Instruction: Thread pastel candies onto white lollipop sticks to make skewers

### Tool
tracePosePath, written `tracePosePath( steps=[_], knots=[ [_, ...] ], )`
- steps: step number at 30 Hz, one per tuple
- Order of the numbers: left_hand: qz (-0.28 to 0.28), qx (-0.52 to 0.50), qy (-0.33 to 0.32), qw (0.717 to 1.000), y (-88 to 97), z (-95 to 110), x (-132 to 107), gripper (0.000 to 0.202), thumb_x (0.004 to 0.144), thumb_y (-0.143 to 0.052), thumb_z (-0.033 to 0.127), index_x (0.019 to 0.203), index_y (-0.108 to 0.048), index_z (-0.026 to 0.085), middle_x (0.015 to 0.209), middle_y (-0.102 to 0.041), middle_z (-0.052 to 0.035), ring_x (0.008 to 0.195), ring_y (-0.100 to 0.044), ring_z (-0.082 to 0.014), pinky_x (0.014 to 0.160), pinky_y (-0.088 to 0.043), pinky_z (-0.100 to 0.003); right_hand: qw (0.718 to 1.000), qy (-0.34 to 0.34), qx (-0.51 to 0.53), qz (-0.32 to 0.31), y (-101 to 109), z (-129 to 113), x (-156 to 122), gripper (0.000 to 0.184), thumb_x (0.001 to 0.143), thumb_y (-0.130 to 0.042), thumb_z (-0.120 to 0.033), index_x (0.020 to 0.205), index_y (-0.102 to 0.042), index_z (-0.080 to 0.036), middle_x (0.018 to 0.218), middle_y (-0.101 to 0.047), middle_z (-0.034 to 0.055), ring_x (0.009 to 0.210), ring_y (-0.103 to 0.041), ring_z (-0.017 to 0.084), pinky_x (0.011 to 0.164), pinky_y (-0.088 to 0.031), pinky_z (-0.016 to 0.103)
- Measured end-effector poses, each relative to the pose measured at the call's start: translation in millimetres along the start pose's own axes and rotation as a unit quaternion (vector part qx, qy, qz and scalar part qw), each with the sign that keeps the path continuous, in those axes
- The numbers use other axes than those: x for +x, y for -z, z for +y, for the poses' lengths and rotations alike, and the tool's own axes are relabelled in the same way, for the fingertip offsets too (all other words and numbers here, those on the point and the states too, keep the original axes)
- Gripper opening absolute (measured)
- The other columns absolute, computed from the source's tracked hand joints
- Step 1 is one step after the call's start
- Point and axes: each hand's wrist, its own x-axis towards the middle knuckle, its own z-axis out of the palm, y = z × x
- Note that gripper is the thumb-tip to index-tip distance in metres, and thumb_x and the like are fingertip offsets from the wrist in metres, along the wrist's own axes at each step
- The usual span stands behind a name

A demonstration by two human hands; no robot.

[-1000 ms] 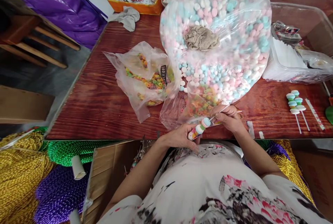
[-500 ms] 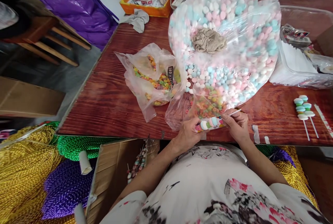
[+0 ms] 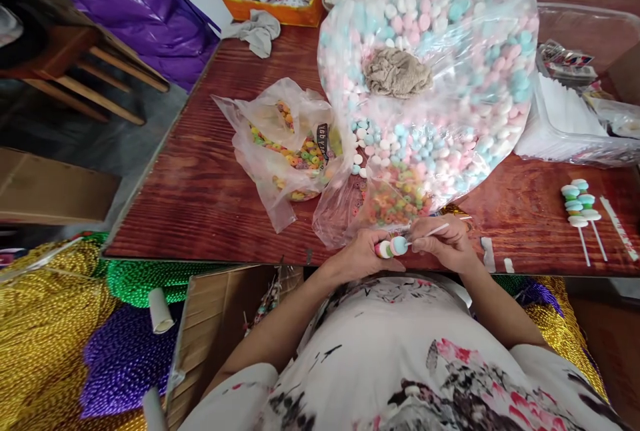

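Now, from the head camera, your left hand [image 3: 357,257] is curled round the skewer [image 3: 399,246] of sweets at the table's near edge, just in front of your body, and your right hand [image 3: 447,243] pinches its white stick [image 3: 440,229] between thumb and fingers, the tip poking out past them. Half a second ago the row of sweets stretched level between your hands with more pieces on show; now it looks shorter, mostly tucked behind your left fingers, with white, green and pale blue pieces visible and the blue one next to the stick. Your whole view has shifted slightly too, while the things on the table [image 3: 165,211] lie as they did. Your left fingers hide the skewer's lower end. Just beyond your hands, the front bag [image 3: 397,197] of coloured rings comes close to them, and behind it the big bag [image 3: 480,84] of pastel sweets fills the middle, a beige cloth [image 3: 397,73] on top. To its left sits the milky bag [image 3: 280,144] of rings, its mouth crumpled. Over on your right, two filled skewers [image 3: 580,204] lie beside a paper strip [image 3: 619,227], with the clear tub [image 3: 580,24] farther back. Paper scraps [image 3: 488,254] lie near your right wrist. At the back are an orange tray [image 3: 300,14] and a grey cloth [image 3: 260,32]; purple beads [image 3: 125,357] hang below the table on your left.
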Motion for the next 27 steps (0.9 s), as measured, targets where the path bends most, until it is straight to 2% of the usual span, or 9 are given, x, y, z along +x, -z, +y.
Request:
tracePosePath(
  steps=[7, 11, 14, 15, 18, 20, 22, 24, 27],
  knots=[
    [0.057, 0.123, -0.069, 0.988, -14.9, 10.5, 5.8, 0.025, 0.073, -0.08, 0.033, 0.086, -0.068, 0.016, 0.079, -0.066, 0.0004, 0.075, -0.057, -0.0166, 0.07, -0.045, -0.027, 0.97, -0.038, -0.076, 0.228, -34.5, 12.0, -0.4, 0.035, 0.084, -0.07, -0.038, 0.057, -0.057, -0.02, 0.051, -0.051, -0.004, 0.047, -0.042, 0.009, 0.047, -0.032, 0.026],
    [0.018, 0.039, -0.083, 0.996, -14.0, 14.8, 8.1, 0.03, 0.07, -0.082, 0.038, 0.084, -0.068, 0.015, 0.081, -0.065, 0.0006, 0.078, -0.057, -0.0163, 0.072, -0.047, -0.027, 0.971, -0.05, -0.061, 0.225, -35.8, 19.8, 3.9, 0.036, 0.081, -0.074, -0.04, 0.058, -0.054, -0.02, 0.052, -0.049, -0.005, 0.047, -0.04, 0.009, 0.047, -0.034, 0.025],
    [-0.024, -0.047, -0.052, 0.997, -1.9, 19.0, 6.3, 0.037, 0.064, -0.086, 0.041, 0.071, -0.062, 0.014, 0.067, -0.058, 0.0037, 0.065, -0.051, -0.0119, 0.062, -0.043, -0.025, 0.967, 0.041, -0.114, 0.224, -13.8, 5.1, 10.4, 0.024, 0.077, -0.079, -0.039, 0.084, -0.063, -0.023, 0.074, -0.062, -0.0012, 0.063, -0.055, 0.014, 0.056, -0.044, 0.028],
    [-0.041, -0.059, -0.037, 0.997, 3.2, 20.8, 5.4, 0.04, 0.062, -0.087, 0.041, 0.066, -0.058, 0.014, 0.061, -0.054, 0.0051, 0.059, -0.047, -0.01, 0.057, -0.04, -0.023, 0.956, 0.09, -0.166, 0.226, -3.4, -4.2, 13.3, 0.031, 0.076, -0.081, -0.038, 0.098, -0.063, -0.026, 0.088, -0.066, 0.0017, 0.075, -0.059, 0.017, 0.063, -0.048, 0.032],
    [-0.117, -0.052, -0.001, 0.992, 17.0, 26.2, 4.0, 0.047, 0.06, -0.089, 0.043, 0.058, -0.051, 0.016, 0.05, -0.047, 0.0074, 0.046, -0.038, -0.007, 0.047, -0.029, -0.022, 0.865, 0.229, -0.432, 0.114, 25.4, -37.2, 24.1, 0.036, 0.083, -0.076, -0.029, 0.116, -0.061, -0.032, 0.119, -0.065, 0.0053, 0.109, -0.058, 0.026, 0.088, -0.045, 0.044],
    [-0.166, -0.043, 0.007, 0.985, 22.8, 28.6, 4.3, 0.048, 0.058, -0.089, 0.044, 0.058, -0.05, 0.016, 0.049, -0.046, 0.0075, 0.045, -0.038, -0.007, 0.046, -0.027, -0.023, 0.771, 0.303, -0.56, -0.021, 35.9, -55.4, 32.6, 0.025, 0.089, -0.067, -0.019, 0.11, -0.063, -0.032, 0.118, -0.068, 0.0009, 0.111, -0.057, 0.024, 0.094, -0.039, 0.046],
    [-0.18, -0.043, -0.007, 0.983, 25.9, 29.6, 4.6, 0.047, 0.056, -0.091, 0.043, 0.062, -0.053, 0.016, 0.055, -0.049, 0.0068, 0.051, -0.042, -0.0083, 0.049, -0.031, -0.023, 0.698, 0.36, -0.608, -0.116, 37.6, -65.4, 40.2, 0.016, 0.093, -0.058, -0.014, 0.1, -0.064, -0.028, 0.101, -0.07, -0.0015, 0.096, -0.058, 0.018, 0.088, -0.037, 0.042],
    [-0.149, -0.035, -0.04, 0.987, 27.3, 29.0, 3.4, 0.048, 0.052, -0.092, 0.043, 0.072, -0.058, 0.015, 0.065, -0.053, 0.0057, 0.061, -0.047, -0.0108, 0.058, -0.038, -0.024, 0.665, 0.387, -0.618, -0.161, 33.0, -67.0, 44.6, 0.015, 0.096, -0.053, -0.015, 0.089, -0.063, -0.024, 0.081, -0.065, -0.0016, 0.077, -0.052, 0.014, 0.075, -0.034, 0.036],
    [-0.068, 0.03, -0.082, 0.994, 28.3, 24.9, -1.3, 0.055, 0.053, -0.092, 0.043, 0.091, -0.061, 0.017, 0.079, -0.056, 0.0033, 0.077, -0.053, -0.0161, 0.074, -0.045, -0.029, 0.656, 0.36, -0.636, -0.187, 19.3, -59.2, 42.9, 0.022, 0.096, -0.048, -0.014, 0.078, -0.059, -0.02, 0.066, -0.055, -0.0012, 0.062, -0.04, 0.014, 0.063, -0.026, 0.034]
  ],
)
